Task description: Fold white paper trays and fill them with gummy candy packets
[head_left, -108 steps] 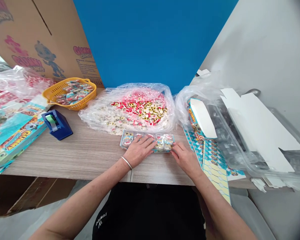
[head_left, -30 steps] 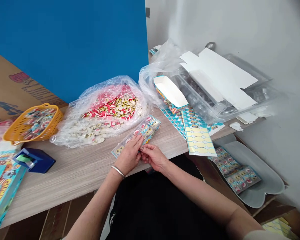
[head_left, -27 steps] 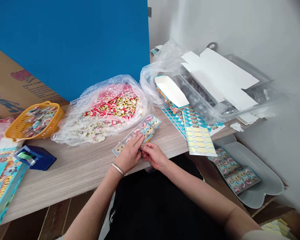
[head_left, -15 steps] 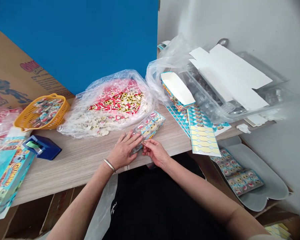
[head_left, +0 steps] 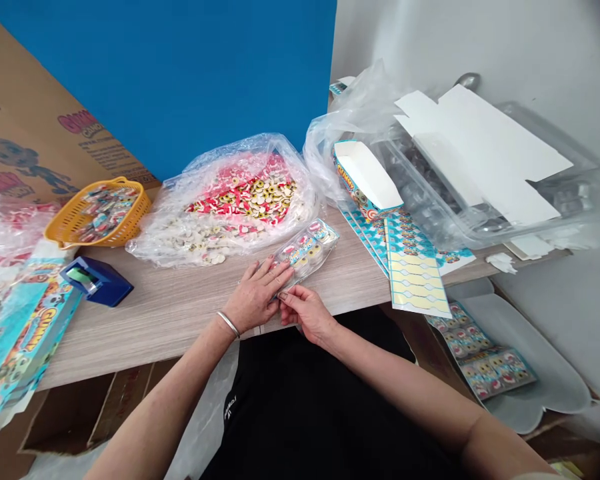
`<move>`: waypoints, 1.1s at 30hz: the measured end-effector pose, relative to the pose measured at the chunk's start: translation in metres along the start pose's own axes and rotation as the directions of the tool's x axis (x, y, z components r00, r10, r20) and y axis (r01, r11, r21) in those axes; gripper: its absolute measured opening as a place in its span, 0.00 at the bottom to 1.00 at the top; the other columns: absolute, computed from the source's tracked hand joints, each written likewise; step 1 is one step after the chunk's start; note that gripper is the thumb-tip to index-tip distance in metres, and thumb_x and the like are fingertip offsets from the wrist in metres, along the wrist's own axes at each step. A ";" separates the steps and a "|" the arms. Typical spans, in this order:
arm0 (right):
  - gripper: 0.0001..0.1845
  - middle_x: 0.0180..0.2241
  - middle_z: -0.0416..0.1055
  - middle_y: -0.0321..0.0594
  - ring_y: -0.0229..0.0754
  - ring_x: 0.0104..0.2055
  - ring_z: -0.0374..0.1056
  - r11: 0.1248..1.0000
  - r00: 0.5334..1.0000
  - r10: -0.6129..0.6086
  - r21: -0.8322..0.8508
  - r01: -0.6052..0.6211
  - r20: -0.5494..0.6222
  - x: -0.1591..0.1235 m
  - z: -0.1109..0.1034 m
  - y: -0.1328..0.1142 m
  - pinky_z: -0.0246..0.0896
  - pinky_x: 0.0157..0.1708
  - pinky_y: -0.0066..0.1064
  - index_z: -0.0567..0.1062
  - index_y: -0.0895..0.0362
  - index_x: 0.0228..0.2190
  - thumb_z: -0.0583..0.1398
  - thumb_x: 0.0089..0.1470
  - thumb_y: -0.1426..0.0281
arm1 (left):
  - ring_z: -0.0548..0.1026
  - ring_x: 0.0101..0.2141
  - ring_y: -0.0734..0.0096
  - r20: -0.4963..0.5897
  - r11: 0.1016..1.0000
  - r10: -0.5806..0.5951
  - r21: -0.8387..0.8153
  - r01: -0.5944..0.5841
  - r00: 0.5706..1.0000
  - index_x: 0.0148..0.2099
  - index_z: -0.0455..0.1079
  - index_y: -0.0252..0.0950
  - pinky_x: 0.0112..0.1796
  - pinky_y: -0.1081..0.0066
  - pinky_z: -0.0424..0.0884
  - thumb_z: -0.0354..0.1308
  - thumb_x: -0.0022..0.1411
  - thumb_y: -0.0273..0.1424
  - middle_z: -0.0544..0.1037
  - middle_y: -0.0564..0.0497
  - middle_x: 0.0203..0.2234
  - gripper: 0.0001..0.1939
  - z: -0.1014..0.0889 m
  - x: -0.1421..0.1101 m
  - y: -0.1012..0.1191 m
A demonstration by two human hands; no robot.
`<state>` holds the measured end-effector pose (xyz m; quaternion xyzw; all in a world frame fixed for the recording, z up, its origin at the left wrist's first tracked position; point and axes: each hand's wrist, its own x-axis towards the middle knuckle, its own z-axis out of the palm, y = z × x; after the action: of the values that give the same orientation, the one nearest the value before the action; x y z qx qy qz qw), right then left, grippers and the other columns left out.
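A long clear plastic candy tray point(head_left: 311, 245) filled with round gummies lies slantwise on the wooden table point(head_left: 180, 307), near its front edge. My left hand point(head_left: 258, 294), with a metal bangle on the wrist, lies over the tray's near end with fingers stretched along it. My right hand point(head_left: 304, 312) pinches the tray's near corner between thumb and fingers. Just behind the tray sits an open clear bag of loose gummy candies point(head_left: 233, 203).
A yellow basket of wrapped candies point(head_left: 100, 212), a blue tape dispenser point(head_left: 96, 281) and printed boxes point(head_left: 23, 330) are at the left. Sticker sheets point(head_left: 413, 270), a small printed paper box point(head_left: 366, 181) and clear trays under white card point(head_left: 480, 160) are at the right. Below right lie filled packs point(head_left: 485, 363).
The tray has been turned from lying crosswise to slanting away to the right. My right hand moved from its far end to its near corner. The view swung right.
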<state>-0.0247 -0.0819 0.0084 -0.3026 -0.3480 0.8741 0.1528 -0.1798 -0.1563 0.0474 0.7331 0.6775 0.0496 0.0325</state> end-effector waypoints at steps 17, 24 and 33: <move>0.22 0.23 0.73 0.31 0.34 0.21 0.64 0.997 0.997 -0.038 0.058 0.042 -0.066 0.011 0.008 0.014 0.65 0.24 0.30 0.74 0.55 0.28 0.74 0.36 0.56 | 0.65 0.60 0.42 -0.111 0.922 -0.385 -0.005 0.387 0.916 0.68 0.61 0.46 0.55 0.40 0.64 0.57 0.65 0.34 0.66 0.41 0.64 0.30 -0.009 0.045 0.048; 0.19 0.21 0.73 0.34 0.38 0.21 0.67 0.998 0.996 0.051 0.043 -0.048 -0.069 0.004 -0.011 -0.002 0.66 0.22 0.32 0.74 0.57 0.25 0.75 0.30 0.66 | 0.55 0.66 0.41 -0.066 0.913 -0.371 0.153 0.377 0.926 0.71 0.56 0.48 0.57 0.31 0.56 0.48 0.69 0.31 0.58 0.48 0.69 0.29 0.001 0.045 0.053; 0.13 0.31 0.75 0.32 0.34 0.28 0.72 0.924 0.877 -0.244 0.176 0.340 -0.414 0.021 -0.059 -0.066 0.71 0.28 0.26 0.74 0.54 0.35 0.68 0.46 0.68 | 0.56 0.66 0.39 -0.124 0.919 -0.331 0.183 0.350 0.935 0.71 0.56 0.44 0.57 0.30 0.55 0.50 0.70 0.38 0.59 0.47 0.69 0.29 0.004 0.044 0.054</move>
<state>0.0006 0.0055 0.0116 -0.3902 -0.2434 0.8002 0.3850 -0.1225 -0.1164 0.0507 0.6006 0.7969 0.0074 -0.0649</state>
